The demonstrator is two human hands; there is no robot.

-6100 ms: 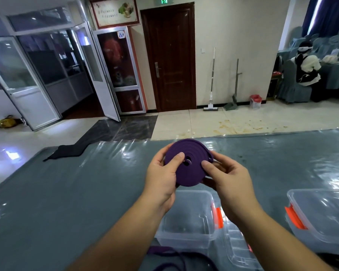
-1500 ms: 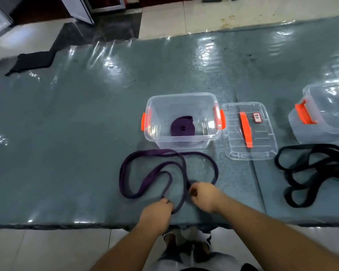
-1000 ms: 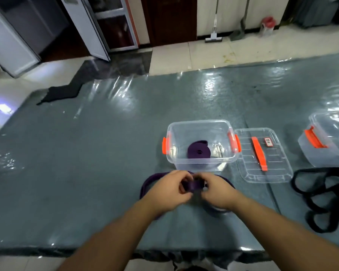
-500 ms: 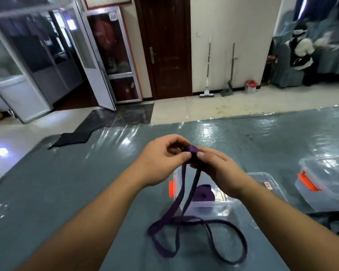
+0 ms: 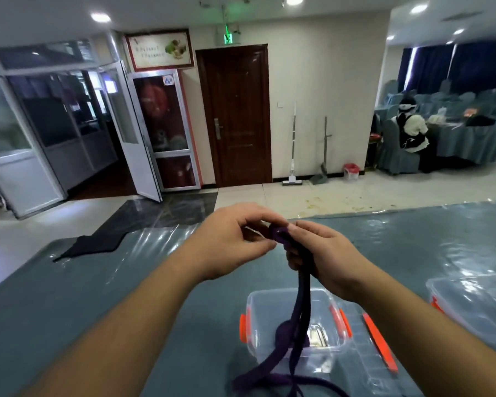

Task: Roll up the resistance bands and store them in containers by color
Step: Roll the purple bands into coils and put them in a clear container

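A purple resistance band [image 5: 302,293] hangs from both hands, raised above the table. My left hand [image 5: 226,242] pinches its small rolled top end. My right hand [image 5: 318,253] grips the band just below that roll, fingers curled round it. The two strands drop past a clear container with orange latches [image 5: 251,305], where a rolled purple band [image 5: 284,332] lies inside. The band's lower loops [image 5: 269,379] trail on the table by the near edge.
A clear lid with an orange handle [image 5: 375,345] lies right of the container. A second clear container [image 5: 470,302] stands at the far right. The grey table [image 5: 98,282] is covered in plastic film, with a black cloth [image 5: 92,245] at its far left corner.
Both hands have lifted the band's end higher and a small roll has formed at the top. The camera tilted up, so more of the room shows.
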